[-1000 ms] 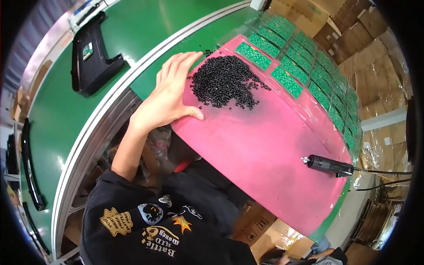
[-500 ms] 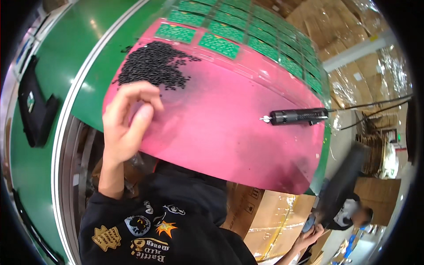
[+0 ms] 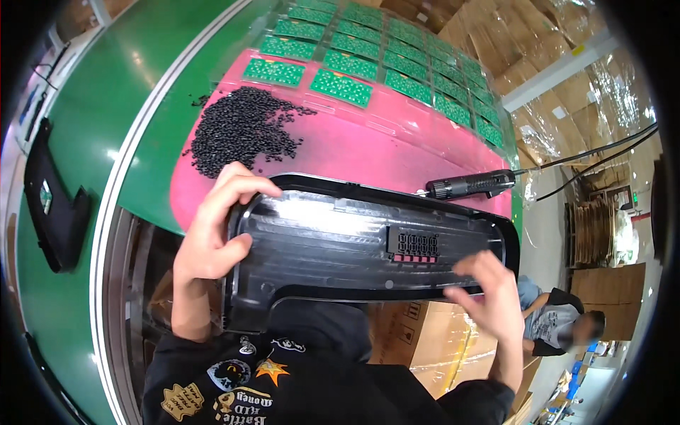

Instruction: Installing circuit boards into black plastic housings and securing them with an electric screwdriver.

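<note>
A long black plastic housing (image 3: 326,244), its hollow ribbed side facing up, lies in front of me over the near part of the pink mat (image 3: 354,149). It has a small rectangular cutout with a grid of openings. My left hand (image 3: 212,237) grips its left end, with the fingers over the rim and the thumb on the inner side. Above its lower right edge is my right hand (image 3: 494,294), fingers and thumb apart; whether it touches the housing I cannot tell. Beyond the right part of the housing lies a black electric screwdriver (image 3: 471,185), partly covered by its rim.
Small black parts (image 3: 237,131) are heaped at the mat's left. Clear trays hold green circuit boards (image 3: 341,86) at the back. Another black housing (image 3: 53,202) lies on the green table (image 3: 152,106) at left. Cartons (image 3: 453,340) stand below right; a person (image 3: 559,319) sits beyond.
The black housing has come in over the mat. My left hand has closed on its left end, and my right hand has risen from the lower right to its right side.
</note>
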A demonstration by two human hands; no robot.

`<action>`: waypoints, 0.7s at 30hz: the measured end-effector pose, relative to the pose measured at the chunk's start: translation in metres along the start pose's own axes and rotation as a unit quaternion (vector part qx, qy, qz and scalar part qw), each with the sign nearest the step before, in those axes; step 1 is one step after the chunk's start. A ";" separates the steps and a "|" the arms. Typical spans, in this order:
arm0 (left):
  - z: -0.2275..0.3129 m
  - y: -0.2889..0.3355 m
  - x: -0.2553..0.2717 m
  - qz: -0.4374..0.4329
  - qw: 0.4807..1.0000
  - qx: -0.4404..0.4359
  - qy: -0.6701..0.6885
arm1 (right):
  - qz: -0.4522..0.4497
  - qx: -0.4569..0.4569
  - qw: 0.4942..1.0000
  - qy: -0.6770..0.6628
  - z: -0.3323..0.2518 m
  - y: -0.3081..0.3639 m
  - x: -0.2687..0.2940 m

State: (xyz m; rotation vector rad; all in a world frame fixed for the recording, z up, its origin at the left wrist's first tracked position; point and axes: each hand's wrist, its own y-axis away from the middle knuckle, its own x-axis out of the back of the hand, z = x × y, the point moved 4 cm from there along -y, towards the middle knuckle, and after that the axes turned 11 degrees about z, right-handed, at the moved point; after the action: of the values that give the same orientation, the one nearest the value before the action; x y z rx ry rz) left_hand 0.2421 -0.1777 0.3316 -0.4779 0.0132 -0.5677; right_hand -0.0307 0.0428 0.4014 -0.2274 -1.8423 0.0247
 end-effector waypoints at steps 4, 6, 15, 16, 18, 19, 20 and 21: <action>-0.012 0.001 0.009 0.128 0.989 0.036 0.071 | 0.131 0.132 0.982 -0.027 -0.041 -0.097 -0.005; -0.015 0.007 0.015 0.155 0.985 0.029 0.066 | 0.168 0.177 0.969 -0.023 -0.049 -0.150 -0.023; -0.017 0.010 0.017 0.199 0.977 0.041 0.073 | 0.073 0.056 0.996 0.003 -0.032 -0.286 -0.082; -0.019 0.010 0.018 0.199 0.976 0.043 0.072 | 0.041 0.048 0.998 0.015 -0.034 -0.289 -0.084; -0.020 0.009 0.016 0.191 0.978 0.041 0.067 | 0.009 0.035 0.999 0.025 -0.029 -0.293 -0.089; -0.019 0.009 0.014 0.187 0.979 0.042 0.068 | 0.034 0.069 0.996 0.038 -0.025 -0.294 -0.092; -0.018 0.008 0.012 0.188 0.979 0.042 0.069 | 0.060 0.100 0.992 0.052 -0.020 -0.294 -0.093; -0.018 0.007 0.011 0.188 0.979 0.044 0.071 | 0.059 0.093 0.993 0.052 -0.015 -0.295 -0.093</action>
State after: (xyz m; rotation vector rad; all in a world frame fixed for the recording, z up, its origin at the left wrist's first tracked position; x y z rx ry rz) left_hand 0.2529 -0.1859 0.3136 -0.3370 0.2103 -0.2274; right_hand -0.0339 -0.2634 0.3569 -0.2032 -1.7096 0.2614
